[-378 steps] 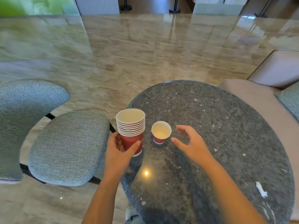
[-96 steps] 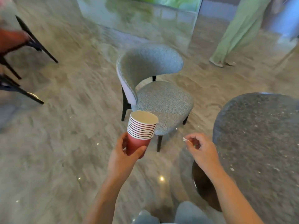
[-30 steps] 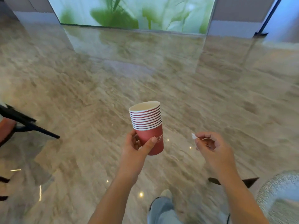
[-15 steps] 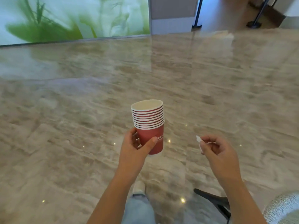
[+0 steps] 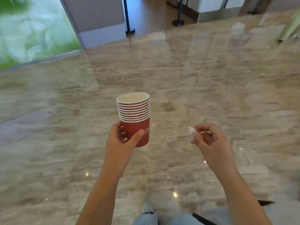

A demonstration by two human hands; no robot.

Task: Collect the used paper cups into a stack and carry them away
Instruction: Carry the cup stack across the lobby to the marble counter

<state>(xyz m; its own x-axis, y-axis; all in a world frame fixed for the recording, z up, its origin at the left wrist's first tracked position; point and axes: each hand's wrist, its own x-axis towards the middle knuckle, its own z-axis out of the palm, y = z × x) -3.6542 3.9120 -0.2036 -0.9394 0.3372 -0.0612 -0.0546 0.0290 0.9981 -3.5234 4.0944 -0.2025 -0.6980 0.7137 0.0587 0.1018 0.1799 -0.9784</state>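
One cup stack [image 5: 134,117]: left hand [image 5: 121,143] is gripping its base, right hand [image 5: 209,142] pinching a scrap [image 5: 191,129]. Carrying upright advised.

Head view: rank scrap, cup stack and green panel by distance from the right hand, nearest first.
1. Scrap: pinched in the right hand itself.
2. Cup stack: to its left, held by the left hand.
3. Green panel: far ahead, on the left.
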